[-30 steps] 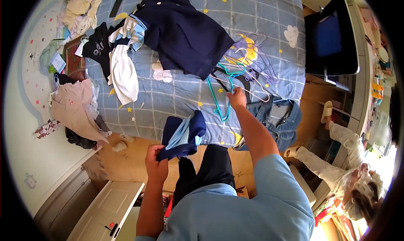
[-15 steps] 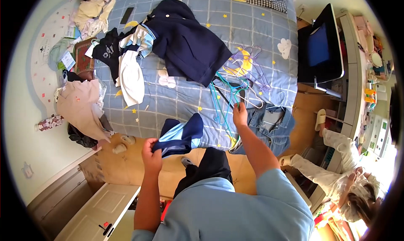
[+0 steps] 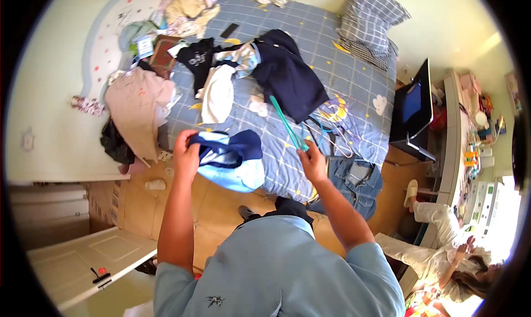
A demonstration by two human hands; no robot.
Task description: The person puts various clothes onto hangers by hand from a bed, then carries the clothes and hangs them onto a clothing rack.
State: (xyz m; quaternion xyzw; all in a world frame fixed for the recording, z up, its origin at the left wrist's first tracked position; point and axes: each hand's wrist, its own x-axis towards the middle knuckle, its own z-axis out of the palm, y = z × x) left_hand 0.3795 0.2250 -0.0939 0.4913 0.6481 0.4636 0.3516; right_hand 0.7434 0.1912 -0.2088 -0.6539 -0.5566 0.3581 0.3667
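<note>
The left hand [image 3: 187, 154] has its fingers and thumb pinched on the dark edge of a soft light-blue and navy cloth garment [image 3: 243, 176], which hangs from it at the near edge of the bed, its navy band forming an open loop on top. The right hand [image 3: 313, 161] is closed around one end of a slim teal plastic clothes hanger [image 3: 285, 120], seen nearly edge-on and tilted up over the bed to the right of the garment.

Just beyond the right hand, a tangle of thin purple and white clothes hangers [image 3: 345, 126] lies on the bed. Nearer the wearer, a faded blue denim garment [image 3: 362, 187] lies at the near right corner.

The bed [image 3: 359, 82] has a blue-grey checked cover with yellow stars and moons. Past the teal hanger lies a large dark navy garment [image 3: 287, 73], and to its left are a long white piece of clothing [image 3: 218, 95] and a black garment with pale lettering [image 3: 196, 62]. Farther left, a pale pink garment [image 3: 135, 101] drapes over the edge. A grey checked pillow [image 3: 368, 18] leans at the far right. Beyond the bed's right side stand a black-framed screen [image 3: 412, 107] and, nearer, another person in pale clothing [image 3: 426, 256].
</note>
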